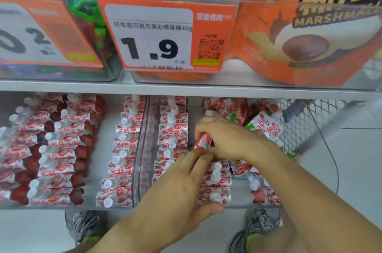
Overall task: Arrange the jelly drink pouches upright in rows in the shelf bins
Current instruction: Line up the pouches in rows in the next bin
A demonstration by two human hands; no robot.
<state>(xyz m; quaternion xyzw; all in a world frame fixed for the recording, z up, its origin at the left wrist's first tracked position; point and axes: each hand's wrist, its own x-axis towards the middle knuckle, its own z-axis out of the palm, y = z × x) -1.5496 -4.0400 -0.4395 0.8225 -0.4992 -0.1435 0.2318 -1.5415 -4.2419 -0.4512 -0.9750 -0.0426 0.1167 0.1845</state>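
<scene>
Red-and-white strawberry jelly drink pouches with white caps fill clear shelf bins. The right bin (144, 149) holds one upright row (172, 128) along its left wall and a second row (217, 182) in front. My right hand (229, 139) grips a pouch (203, 141) above that second row. My left hand (186, 186) lies over the row with straight fingers touching the bottom of the held pouch and the pouches beneath. Loose pouches (264, 126) lie jumbled at the bin's back right.
The left bin (111, 149) holds several tidy rows. Above, a shelf edge (186, 87) carries orange marshmallow bags (310, 35) and a 1.9 price tag (157, 35). A wire basket (299, 124) stands to the right. My shoes (258, 230) are on the floor below.
</scene>
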